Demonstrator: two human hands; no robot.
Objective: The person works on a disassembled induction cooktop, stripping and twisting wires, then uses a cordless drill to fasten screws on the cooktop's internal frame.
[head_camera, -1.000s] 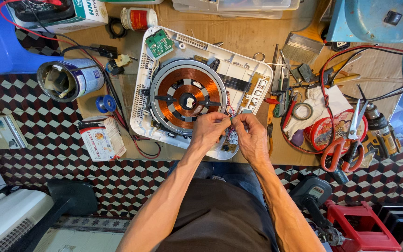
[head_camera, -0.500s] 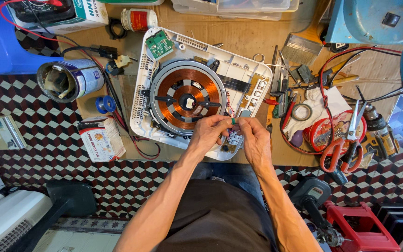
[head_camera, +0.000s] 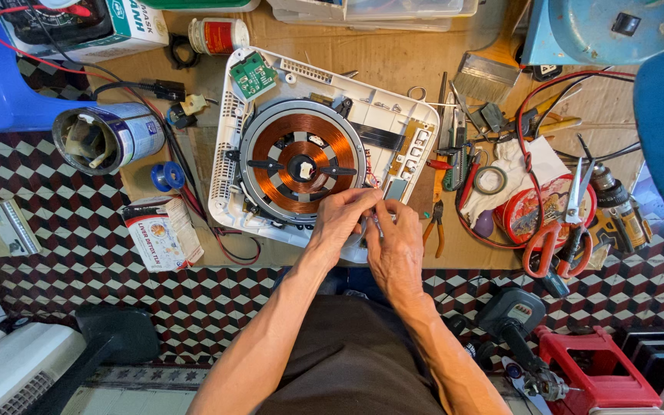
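An opened white induction cooker base (head_camera: 228,138) lies on the cardboard-covered bench, its copper coil (head_camera: 301,165) exposed and a small green circuit board (head_camera: 253,74) at its far left corner. Both my hands meet at the cooker's near right corner. My left hand (head_camera: 340,223) and my right hand (head_camera: 397,247) pinch a small part with thin wires (head_camera: 373,219) between their fingertips. The fingers hide most of it. A narrow control board (head_camera: 409,150) sits along the cooker's right side.
Right of the cooker lie pliers (head_camera: 433,223), screwdrivers (head_camera: 455,165), a tape roll (head_camera: 489,180), red-handled scissors (head_camera: 559,230) on a round tin and a brush (head_camera: 486,77). To the left are a lying can (head_camera: 109,138), a blue solder spool (head_camera: 167,177) and a small box (head_camera: 155,234). Below, a red tool (head_camera: 589,369).
My right hand has shifted a little left, closer against my left hand. Both stay at the cooker's near right corner, pinching the same small part.
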